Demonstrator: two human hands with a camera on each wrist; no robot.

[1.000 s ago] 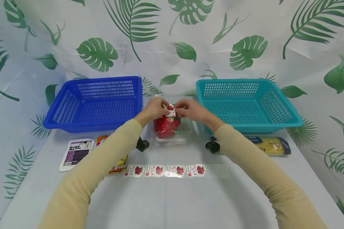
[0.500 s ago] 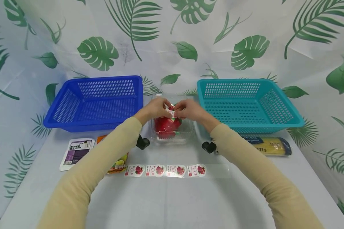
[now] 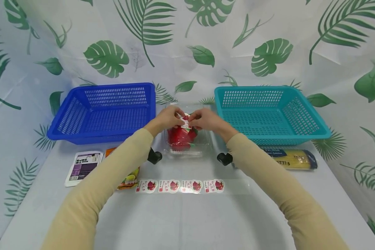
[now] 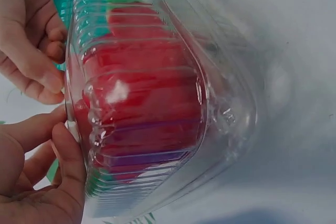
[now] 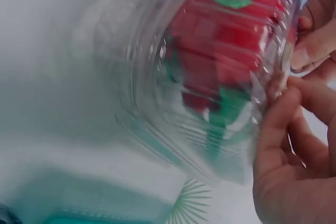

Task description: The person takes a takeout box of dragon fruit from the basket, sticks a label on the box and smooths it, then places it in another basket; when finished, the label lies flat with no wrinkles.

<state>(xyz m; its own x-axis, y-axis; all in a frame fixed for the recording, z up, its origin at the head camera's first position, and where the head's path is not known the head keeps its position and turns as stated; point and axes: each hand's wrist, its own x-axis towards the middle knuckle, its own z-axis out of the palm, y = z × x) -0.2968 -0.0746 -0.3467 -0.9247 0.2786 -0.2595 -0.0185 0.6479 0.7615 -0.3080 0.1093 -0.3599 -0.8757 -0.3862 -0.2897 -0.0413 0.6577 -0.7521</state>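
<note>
In the head view, both hands meet over a clear plastic clamshell box point(image 3: 203, 147) containing red dragon fruit point(image 3: 179, 137) with green parts. Between their fingertips is a white sticker point(image 3: 186, 123) with a red fruit print, close over the lid. My left hand point(image 3: 168, 118) pinches the sticker's left side with thumb and curled fingers. From the other side, my right hand point(image 3: 207, 120) pinches its right edge. Both wrist views place the fingertips right at the lid's top, where the box wall hides most of the sticker.
A blue basket point(image 3: 101, 137) stands left, a teal basket point(image 3: 275, 137) right. In front lies a strip of several stickers point(image 3: 196, 186). A white-and-purple pack point(image 3: 83, 168) and an orange snack bag point(image 3: 129, 178) lie left, a spaghetti pack point(image 3: 295, 159) right.
My right hand has shifted slightly left along the sticker's edge. The sticker, tilted half a second ago, shows more of its face between the fingers now. The box has stayed in place.
</note>
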